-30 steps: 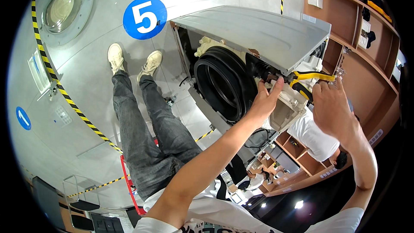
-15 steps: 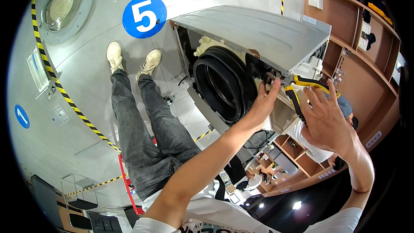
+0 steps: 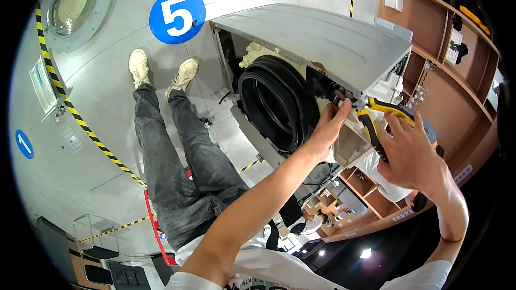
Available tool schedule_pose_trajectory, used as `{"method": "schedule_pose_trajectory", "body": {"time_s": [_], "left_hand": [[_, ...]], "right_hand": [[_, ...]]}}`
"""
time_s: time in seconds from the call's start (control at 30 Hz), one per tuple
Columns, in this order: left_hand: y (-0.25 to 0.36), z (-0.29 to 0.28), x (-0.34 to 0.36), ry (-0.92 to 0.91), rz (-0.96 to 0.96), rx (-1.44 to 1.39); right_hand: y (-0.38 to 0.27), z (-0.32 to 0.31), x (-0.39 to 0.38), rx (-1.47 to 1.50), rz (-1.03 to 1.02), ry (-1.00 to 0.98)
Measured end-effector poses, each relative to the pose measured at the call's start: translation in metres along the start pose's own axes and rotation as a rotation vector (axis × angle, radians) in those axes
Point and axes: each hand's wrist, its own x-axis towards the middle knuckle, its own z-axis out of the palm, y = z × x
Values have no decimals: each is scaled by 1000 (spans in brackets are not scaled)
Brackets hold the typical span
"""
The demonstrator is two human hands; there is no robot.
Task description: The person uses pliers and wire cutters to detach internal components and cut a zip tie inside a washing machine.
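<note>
A grey washing machine cabinet point(image 3: 312, 32) has an exposed front with a black rubber door gasket point(image 3: 258, 104). My left hand point(image 3: 329, 131) is right of the gasket, thumb and index finger closed on a small metal part point(image 3: 339, 95) below the cabinet's upper edge; what it is, I cannot make out. My right hand point(image 3: 408, 156) grips yellow-and-black pliers point(image 3: 388, 108), their handles spread and their jaws at the cabinet's edge beside my left thumb. A pale plastic housing point(image 3: 352, 142) sits beneath the pliers.
Wooden shelving point(image 3: 414, 11) runs along the right, with people in white and grey-blue tops behind the machine point(image 3: 392, 188). A round door point(image 3: 75, 5) lies on the tiled floor at upper left. A red frame point(image 3: 153, 220) is beside my legs, a metal chair point(image 3: 95, 255) at lower left.
My right hand has shifted down on the pliers, whose handles swung lower and spread apart. My left hand has stayed nearly in place. The people behind have moved slightly.
</note>
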Motion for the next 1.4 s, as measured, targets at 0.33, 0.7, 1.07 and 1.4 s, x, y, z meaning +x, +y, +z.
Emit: {"method": "schedule_pose_trajectory", "body": {"time_s": [0.33,0.7,1.07,1.4], "left_hand": [[4,2,-12,-55,1,-204],[-15,0,2,-62,-52,-211],[21,0,-5,-113,-178,25],[35,13,-18,-51,-271,184]], "right_hand": [[8,13,4,126,-54,278],[3,20,2,330,-67,340],[30,44,12,-84,-251,620],[33,44,11,182,-201,667]]}}
